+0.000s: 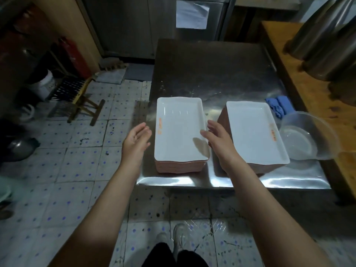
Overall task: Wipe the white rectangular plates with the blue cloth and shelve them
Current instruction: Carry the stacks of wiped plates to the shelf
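- Steel table (212,74) stands on a tiled floor (77,170); a wooden counter (308,97) runs along its right side, with metal pots (325,39) lying on it.
- A clear bowl (304,139) sits just right of the right stack (254,132), straddling the table edge and the counter.
- A wooden stool (81,99) stands on the floor to the left, well apart from the table.
- The cloth (278,106) lies bunched on the table beyond the bowl, near the right stack's far corner.
- Both stacks of plates sit near the table's front edge. The left stack (181,132) runs lengthwise away from the person, with orange print on its left rim. The right stack is slightly turned, with print on its right rim.
- Left hand (137,139): fingers relaxed and spread, holding nothing, just left of the left stack.
- Right hand (217,137): fingers straight, between the stacks, thumb over the left stack's right rim; contact unclear.
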